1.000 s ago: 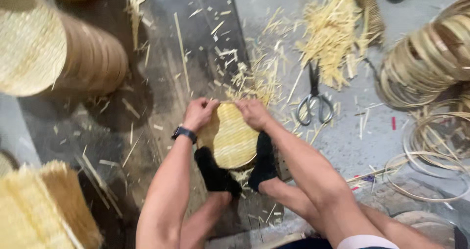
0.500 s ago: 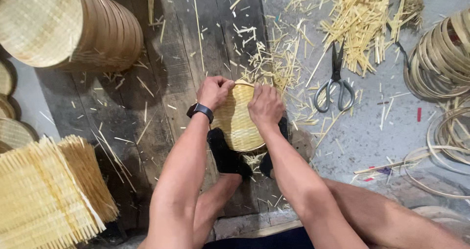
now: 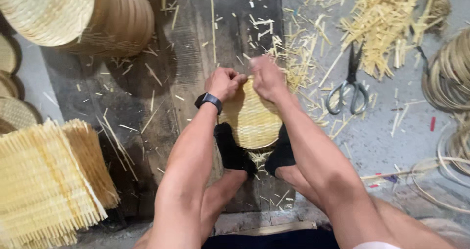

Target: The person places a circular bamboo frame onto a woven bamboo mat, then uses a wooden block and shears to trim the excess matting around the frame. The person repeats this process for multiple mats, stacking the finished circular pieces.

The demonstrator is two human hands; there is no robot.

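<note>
A small round woven bamboo basket [image 3: 252,119] lies on a dark wooden board [image 3: 196,48], clamped between my two feet in black socks [image 3: 234,151]. My left hand [image 3: 224,82], with a black watch on its wrist, grips the far rim of the basket with closed fingers. My right hand [image 3: 267,78] holds the same rim just to the right, fingers curled over it. The two hands almost touch.
Scissors [image 3: 348,90] lie on the grey floor right of the basket, among bamboo offcuts [image 3: 382,19]. Stacked woven baskets [image 3: 83,14] stand far left. Square woven mats [image 3: 49,180] are piled near left. Bamboo hoops [image 3: 448,75] lie at right.
The view has shifted, so the basket and hands sit nearer the middle. Both hands have stayed on the far rim of the basket, closing nearer to each other.
</note>
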